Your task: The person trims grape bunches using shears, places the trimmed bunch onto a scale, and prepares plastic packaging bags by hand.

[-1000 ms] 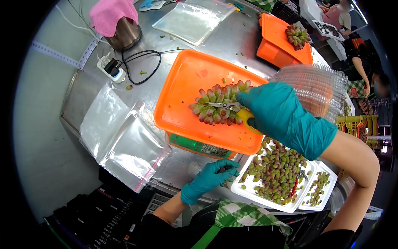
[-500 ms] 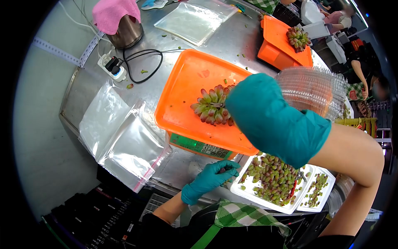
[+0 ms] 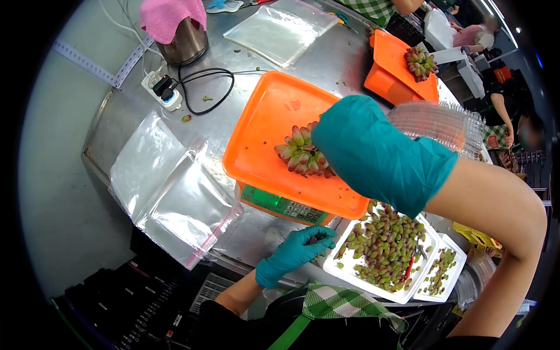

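A green and red succulent cluster [image 3: 303, 153] lies in the orange tray [image 3: 251, 128] on a scale with a lit green display [image 3: 262, 198]. Over the cluster's right side is my right hand [image 3: 361, 146] in a teal glove; its fingers are hidden behind the glove's back. My left hand [image 3: 300, 251], also gloved in teal, is closed around small reddish leaves [image 3: 314, 239], below the tray's front edge. Beside it, a white tray [image 3: 341, 269] holds many loose leaves [image 3: 379, 251] and a red-handled tool [image 3: 410, 268].
Clear plastic bags [image 3: 181, 198] lie at left, more bags [image 3: 280, 32] at the back. A power strip [image 3: 163, 93], cable and metal pot [image 3: 185, 44] stand back left. A second orange tray [image 3: 391, 52], clear containers [image 3: 437, 122] and a smaller leaf tray [image 3: 449, 286] are at right; people work beyond.
The view has shifted slightly. My right hand has moved a little left over the cluster, covering more of its upper right. My left hand looks unchanged.
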`<state>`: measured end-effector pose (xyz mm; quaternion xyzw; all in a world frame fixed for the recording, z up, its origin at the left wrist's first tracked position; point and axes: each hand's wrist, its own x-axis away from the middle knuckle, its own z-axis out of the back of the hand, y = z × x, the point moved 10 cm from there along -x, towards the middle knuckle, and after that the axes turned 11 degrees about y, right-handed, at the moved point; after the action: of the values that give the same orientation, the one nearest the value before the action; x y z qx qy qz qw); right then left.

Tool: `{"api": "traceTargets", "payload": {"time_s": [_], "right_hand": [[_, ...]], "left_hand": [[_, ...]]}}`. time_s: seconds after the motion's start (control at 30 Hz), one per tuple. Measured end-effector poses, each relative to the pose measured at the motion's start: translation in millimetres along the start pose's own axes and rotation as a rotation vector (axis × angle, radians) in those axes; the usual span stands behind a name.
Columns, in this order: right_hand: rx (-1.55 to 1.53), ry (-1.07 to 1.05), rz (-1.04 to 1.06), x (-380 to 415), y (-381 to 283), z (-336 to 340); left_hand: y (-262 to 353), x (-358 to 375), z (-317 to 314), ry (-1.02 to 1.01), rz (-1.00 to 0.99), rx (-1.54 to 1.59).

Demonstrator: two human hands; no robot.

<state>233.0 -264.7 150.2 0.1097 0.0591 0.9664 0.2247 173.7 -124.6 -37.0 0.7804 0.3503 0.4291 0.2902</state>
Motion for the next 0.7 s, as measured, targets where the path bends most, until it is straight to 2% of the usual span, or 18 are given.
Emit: {"api": "traceTargets", "payload": {"time_s": [0.1,0.2,0.33,0.4,0.5,0.53,0.63,0.7], "right_hand": [[-0.039,-0.079,-0.115,10,11,-14],[0.034,0.07,-0.178,15,15,-2],[-0.107,0.036,-0.346,29,34,6],[-0.149,0.024,-0.446,49,45,-1],[-0.179,-0.124,-0.529,72,49,-28],[-0.202,-0.089,-0.55,76,50,-29],[-0.277,-0.008,-0.602,89,49,-29],[-0.33,0.022,-0.622,96,46,-26]], "left_hand": [[0,1,-5,-0.012,0.018,0.02],[-3,0,-7,-0.018,0.014,-0.035],[1,3,-9,-0.009,0.04,-0.104],[0,3,-9,0.004,0.042,-0.027],[11,8,-6,0.052,0.044,0.015],[18,9,-3,0.071,0.044,0.016],[38,6,47,0.307,0.052,0.016],[92,12,85,0.521,-0.253,-0.058]]}}
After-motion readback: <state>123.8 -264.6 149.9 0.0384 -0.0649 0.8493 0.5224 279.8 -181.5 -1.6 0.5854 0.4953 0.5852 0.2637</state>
